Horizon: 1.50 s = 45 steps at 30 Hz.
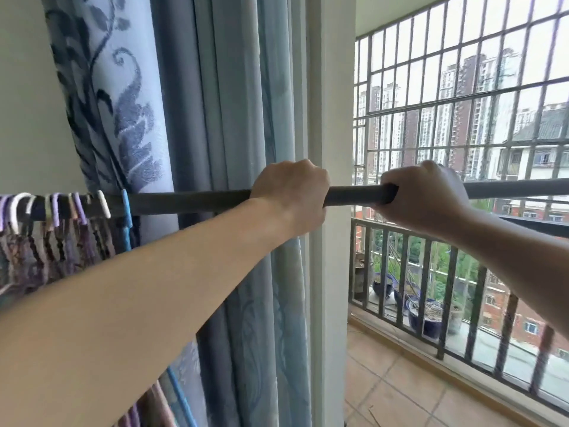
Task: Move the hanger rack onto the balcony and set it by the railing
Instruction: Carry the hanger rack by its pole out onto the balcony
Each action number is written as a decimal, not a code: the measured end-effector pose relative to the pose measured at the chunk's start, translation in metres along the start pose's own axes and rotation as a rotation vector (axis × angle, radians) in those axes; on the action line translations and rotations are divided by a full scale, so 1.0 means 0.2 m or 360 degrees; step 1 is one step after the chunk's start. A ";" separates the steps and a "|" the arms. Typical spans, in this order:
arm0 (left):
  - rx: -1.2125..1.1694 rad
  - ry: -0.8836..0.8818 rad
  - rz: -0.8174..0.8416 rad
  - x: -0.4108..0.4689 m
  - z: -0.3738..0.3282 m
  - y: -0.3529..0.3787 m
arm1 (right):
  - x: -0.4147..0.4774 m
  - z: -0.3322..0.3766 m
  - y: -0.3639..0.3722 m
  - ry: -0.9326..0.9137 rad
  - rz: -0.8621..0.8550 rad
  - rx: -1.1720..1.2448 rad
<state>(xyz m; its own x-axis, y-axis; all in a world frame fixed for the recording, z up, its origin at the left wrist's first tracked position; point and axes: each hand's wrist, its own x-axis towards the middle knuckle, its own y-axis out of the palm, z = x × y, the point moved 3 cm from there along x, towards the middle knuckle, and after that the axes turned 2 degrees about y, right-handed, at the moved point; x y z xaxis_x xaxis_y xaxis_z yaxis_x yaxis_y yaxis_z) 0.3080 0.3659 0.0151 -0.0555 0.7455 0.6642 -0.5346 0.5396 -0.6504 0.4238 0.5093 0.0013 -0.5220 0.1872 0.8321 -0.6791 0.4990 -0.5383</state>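
Two hands, left hand [291,195] and right hand [423,192], grip one rack bar [191,202]

Both hands grip the grey top bar of the hanger rack [191,202], which runs level across the middle from 9 o'clock to 3 o'clock. The left hand [291,195] wraps over the bar at centre; the right hand [426,192] closes round it just beside, toward 3 o'clock. At 9 o'clock a cluster of hanger hooks [55,208] in white, purple and blue sits on the bar, with clothes [46,254] hanging below. Blue curtains [234,103] fall behind the bar. At 4 o'clock stands the balcony railing [446,266], with dark plant pots [428,315] behind its bars and tan floor tiles [400,380] in front.
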 end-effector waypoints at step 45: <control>0.0097 -0.0156 0.0176 0.63 -0.61 0.39 | 0.01 -0.84 0.40 -0.0270 0.0026 0.0216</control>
<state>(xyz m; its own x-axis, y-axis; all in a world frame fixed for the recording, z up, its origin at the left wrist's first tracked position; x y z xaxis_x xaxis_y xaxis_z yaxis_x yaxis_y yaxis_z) 0.3612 0.5499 0.0036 -0.1974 0.7554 0.6248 -0.5707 0.4296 -0.6998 0.4558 0.6911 -0.0181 -0.6052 0.0439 0.7949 -0.7270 0.3765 -0.5742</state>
